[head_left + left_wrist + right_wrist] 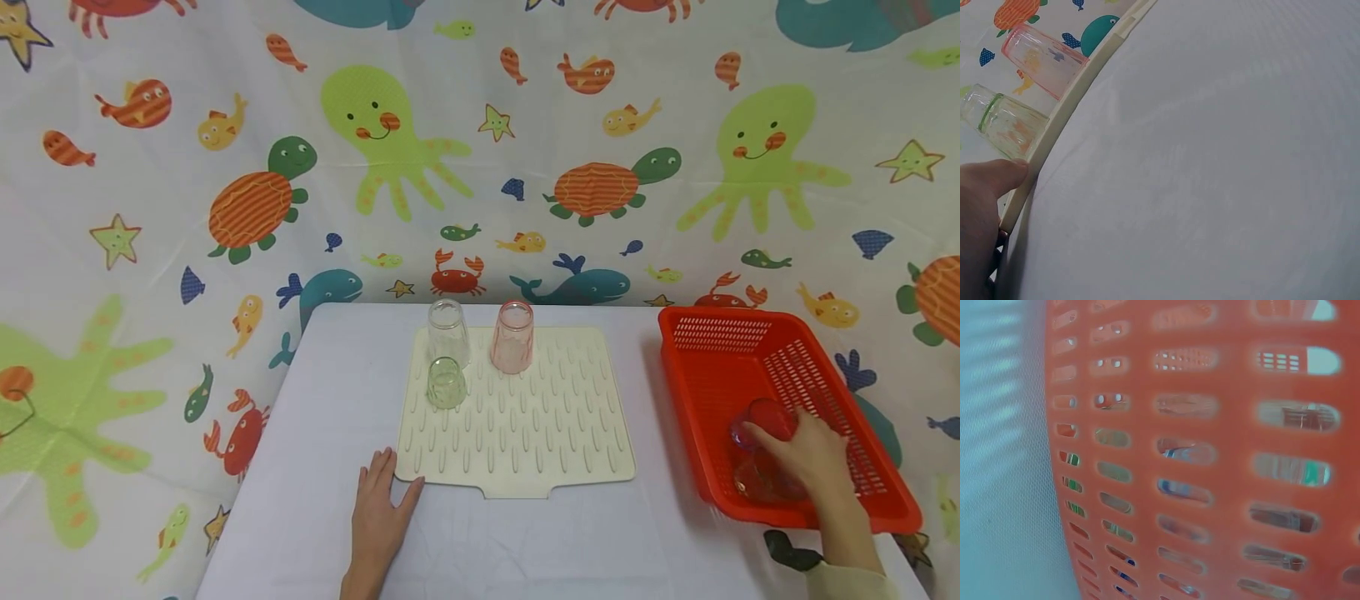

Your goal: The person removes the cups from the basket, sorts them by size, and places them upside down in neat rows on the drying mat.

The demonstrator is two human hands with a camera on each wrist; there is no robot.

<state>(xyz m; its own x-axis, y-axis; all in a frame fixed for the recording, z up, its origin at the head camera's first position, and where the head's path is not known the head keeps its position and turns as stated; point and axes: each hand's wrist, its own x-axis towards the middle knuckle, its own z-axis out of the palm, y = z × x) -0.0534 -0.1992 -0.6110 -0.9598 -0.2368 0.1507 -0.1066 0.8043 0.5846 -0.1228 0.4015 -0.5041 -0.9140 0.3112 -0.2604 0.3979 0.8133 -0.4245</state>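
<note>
A cream drying board (pixel 555 433) lies on the table with three upside-down glasses on it: a clear one (pixel 447 325), a pink one (pixel 513 342) and a small green one (pixel 447 385). My left hand (pixel 375 508) rests at the board's front left corner, its thumb (pixel 1007 175) along the edge in the left wrist view. Inside the red basket (pixel 682 400), my right hand (pixel 813 454) holds a pinkish-purple glass (pixel 768 417) between thumb and fingers. Another clear glass (pixel 757 479) lies under that hand, partly hidden.
The basket's slotted wall (pixel 1229 434) fills the right wrist view, with glass showing through its slots. A white cloth (pixel 300 467) covers the table. Behind it hangs a curtain (pixel 465 50) printed with sea animals. A black strap-like thing (pixel 787 550) is at my right wrist.
</note>
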